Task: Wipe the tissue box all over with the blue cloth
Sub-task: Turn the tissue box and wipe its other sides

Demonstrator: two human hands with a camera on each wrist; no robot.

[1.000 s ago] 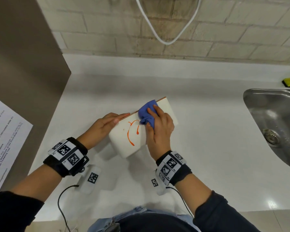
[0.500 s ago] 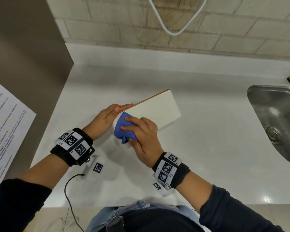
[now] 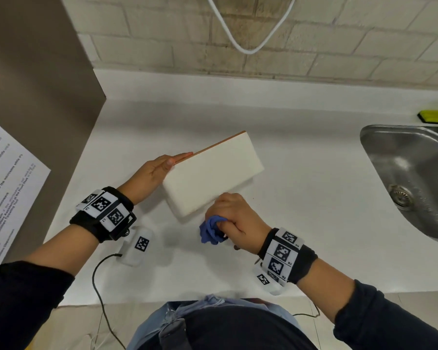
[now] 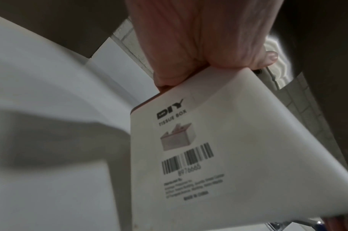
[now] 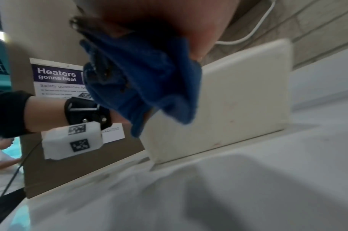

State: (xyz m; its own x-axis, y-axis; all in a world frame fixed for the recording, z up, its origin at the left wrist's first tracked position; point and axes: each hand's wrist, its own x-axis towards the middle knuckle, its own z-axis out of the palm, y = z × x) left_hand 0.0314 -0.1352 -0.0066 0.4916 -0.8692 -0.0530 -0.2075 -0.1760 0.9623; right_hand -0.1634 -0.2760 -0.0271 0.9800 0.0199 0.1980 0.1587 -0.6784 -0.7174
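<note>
Bracing tissue box [image 3: 211, 174] with flat left hand [image 3: 155, 170], right hand [image 3: 234, 219] fist-grip bunching blue cloth [image 3: 210, 229]

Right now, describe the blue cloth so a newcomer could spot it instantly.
Start at the stainless steel sink on the right of the white countertop, then move left to the white rectangular tissue box. At its near side, the right hand grips a crumpled blue cloth, the only blue thing on the counter.
</note>
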